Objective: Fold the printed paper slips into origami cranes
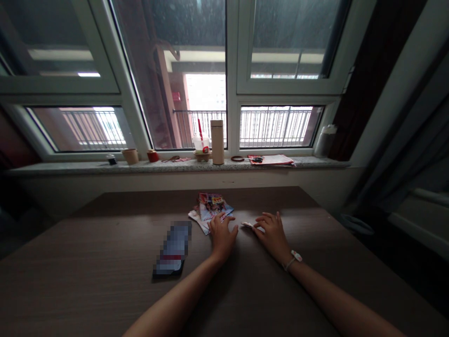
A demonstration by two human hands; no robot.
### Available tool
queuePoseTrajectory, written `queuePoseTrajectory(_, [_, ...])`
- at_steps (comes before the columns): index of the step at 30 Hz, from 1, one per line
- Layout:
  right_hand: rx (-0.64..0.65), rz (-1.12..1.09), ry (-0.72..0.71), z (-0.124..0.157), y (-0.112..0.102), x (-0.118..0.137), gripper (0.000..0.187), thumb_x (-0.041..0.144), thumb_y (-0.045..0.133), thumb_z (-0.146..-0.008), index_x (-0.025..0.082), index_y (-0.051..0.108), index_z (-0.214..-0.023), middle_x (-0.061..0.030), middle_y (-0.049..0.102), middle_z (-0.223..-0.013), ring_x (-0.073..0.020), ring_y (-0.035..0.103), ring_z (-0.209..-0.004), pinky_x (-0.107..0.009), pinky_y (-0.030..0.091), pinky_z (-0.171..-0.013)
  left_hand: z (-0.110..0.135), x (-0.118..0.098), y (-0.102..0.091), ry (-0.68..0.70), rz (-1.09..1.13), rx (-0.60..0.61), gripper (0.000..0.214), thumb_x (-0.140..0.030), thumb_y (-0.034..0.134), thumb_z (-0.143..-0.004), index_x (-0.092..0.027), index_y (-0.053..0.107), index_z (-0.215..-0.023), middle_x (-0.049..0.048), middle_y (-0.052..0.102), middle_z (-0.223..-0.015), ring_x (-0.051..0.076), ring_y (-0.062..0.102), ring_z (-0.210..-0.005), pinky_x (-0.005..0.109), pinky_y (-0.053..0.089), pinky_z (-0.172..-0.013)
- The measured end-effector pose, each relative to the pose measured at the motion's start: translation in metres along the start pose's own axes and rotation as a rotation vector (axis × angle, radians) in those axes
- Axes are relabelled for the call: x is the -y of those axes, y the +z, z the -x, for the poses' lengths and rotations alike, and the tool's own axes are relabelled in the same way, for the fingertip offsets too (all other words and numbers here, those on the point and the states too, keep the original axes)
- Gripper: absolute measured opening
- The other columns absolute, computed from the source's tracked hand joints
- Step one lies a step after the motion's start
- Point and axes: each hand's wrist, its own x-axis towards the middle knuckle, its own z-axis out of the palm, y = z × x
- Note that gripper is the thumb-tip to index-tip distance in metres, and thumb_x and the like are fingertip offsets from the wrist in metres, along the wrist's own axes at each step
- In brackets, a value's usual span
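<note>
My left hand (221,236) hovers over or rests at the right edge of some colourful printed packets or papers (212,206); its fingers are apart and curved, with nothing seen between thumb and fingers. Across a small gap, my right hand (273,236) pinches a small, flat whitish piece (247,225) between thumb and index finger, low over the table. What kind of thing this piece is, I cannot make out. The other fingers of that hand are spread. A bracelet (293,260) with a pale charm circles the right wrist.
A phone with a blurred screen (172,250) lies on the brown table (87,281), left of my left hand. On the windowsill (175,167) stand a beige flask (217,142), a clear cup with red straw (201,142), a paper cup (131,156) and scissors (257,159).
</note>
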Motion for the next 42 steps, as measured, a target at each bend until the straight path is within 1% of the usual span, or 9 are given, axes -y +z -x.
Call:
queuePoseTrajectory(3, [0.058, 0.006, 0.028, 0.001, 0.002, -0.002, 0.017, 0.034, 0.056, -0.089, 0.027, 0.070, -0.084, -0.0025, 0.070, -0.096, -0.0289, 0.050, -0.116, -0.064, 0.012, -0.111, 0.000, 0.000, 0.000, -0.007, -0.019, 0.020, 0.023, -0.025, 0.065, -0.080, -0.024, 0.070, -0.103, 0.0083, 0.053, -0.126, 0.029, 0.043, -0.125, 0.048, 0.026, -0.110])
queuePoseTrajectory(7, [0.106, -0.004, 0.076, 0.001, 0.004, -0.002, 0.019, 0.035, 0.054, -0.090, 0.027, 0.070, -0.084, -0.0029, 0.069, -0.096, -0.0286, 0.049, -0.116, -0.067, 0.010, -0.109, 0.001, -0.001, 0.000, -0.022, -0.040, 0.061, 0.021, -0.026, 0.065, -0.081, -0.026, 0.071, -0.101, 0.0082, 0.051, -0.128, 0.030, 0.040, -0.128, 0.051, 0.022, -0.111])
queuePoseTrajectory(13, [0.129, -0.026, 0.095, 0.000, 0.005, 0.000, 0.020, 0.031, 0.052, -0.090, 0.027, 0.071, -0.086, -0.0040, 0.066, -0.098, -0.0268, 0.050, -0.110, -0.068, 0.011, -0.108, 0.001, -0.003, -0.001, -0.020, -0.055, 0.088, 0.021, -0.026, 0.066, -0.080, -0.028, 0.073, -0.100, 0.0085, 0.050, -0.128, 0.031, 0.039, -0.128, 0.052, 0.022, -0.111])
queuePoseTrajectory(19, [0.173, -0.079, 0.110, 0.000, 0.003, 0.001, 0.022, 0.032, 0.052, -0.090, 0.032, 0.073, -0.093, -0.0037, 0.065, -0.096, -0.0259, 0.050, -0.107, -0.068, 0.011, -0.108, 0.002, -0.006, -0.003, -0.028, -0.051, 0.129, 0.018, -0.027, 0.067, -0.080, -0.032, 0.075, -0.095, 0.0062, 0.051, -0.130, 0.031, 0.038, -0.130, 0.054, 0.020, -0.112])
queuePoseTrajectory(25, [0.229, -0.169, 0.071, -0.002, 0.001, 0.003, 0.021, 0.033, 0.053, -0.090, 0.033, 0.073, -0.094, -0.0024, 0.067, -0.096, -0.0249, 0.051, -0.108, -0.066, 0.004, -0.110, 0.004, -0.007, -0.001, 0.000, -0.073, 0.214, 0.015, -0.034, 0.068, -0.081, -0.039, 0.076, -0.093, 0.0062, 0.052, -0.134, 0.034, 0.036, -0.133, 0.066, 0.011, -0.111])
queuePoseTrajectory(30, [0.232, -0.217, 0.095, -0.003, 0.004, -0.001, 0.019, 0.036, 0.055, -0.090, 0.033, 0.073, -0.094, -0.0011, 0.070, -0.101, -0.0262, 0.050, -0.115, -0.066, -0.001, -0.110, 0.004, -0.008, 0.003, 0.038, -0.098, 0.229, 0.012, -0.039, 0.069, -0.081, -0.036, 0.078, -0.089, 0.0064, 0.050, -0.138, 0.037, 0.034, -0.135, 0.071, 0.008, -0.109])
queuePoseTrajectory(36, [0.238, -0.241, 0.181, -0.004, 0.005, -0.001, 0.018, 0.038, 0.056, -0.088, 0.033, 0.073, -0.094, -0.0016, 0.070, -0.102, -0.0285, 0.050, -0.115, -0.065, 0.002, -0.109, -0.001, -0.012, 0.003, 0.034, -0.116, 0.232, 0.009, -0.034, 0.076, -0.076, -0.033, 0.077, -0.084, 0.0056, 0.049, -0.139, 0.036, 0.034, -0.136, 0.071, 0.008, -0.109])
queuePoseTrajectory(39, [0.198, -0.227, 0.250, -0.004, 0.006, 0.001, 0.020, 0.038, 0.059, -0.085, 0.032, 0.071, -0.100, -0.0030, 0.069, -0.107, -0.0302, 0.049, -0.115, -0.064, 0.007, -0.108, -0.002, -0.013, 0.003, 0.008, -0.114, 0.251, 0.019, -0.034, 0.075, -0.076, -0.034, 0.076, -0.095, 0.0077, 0.048, -0.139, 0.036, 0.035, -0.135, 0.072, 0.010, -0.108])
queuePoseTrajectory(42, [0.182, -0.205, 0.292, -0.005, 0.007, 0.001, 0.027, 0.039, 0.061, -0.083, 0.030, 0.070, -0.107, -0.0053, 0.067, -0.112, -0.0314, 0.047, -0.116, -0.060, 0.015, -0.106, -0.004, -0.013, 0.003, -0.015, -0.124, 0.285, 0.028, -0.036, 0.073, -0.078, -0.037, 0.073, -0.106, 0.0080, 0.046, -0.142, 0.036, 0.033, -0.137, 0.071, 0.010, -0.109])
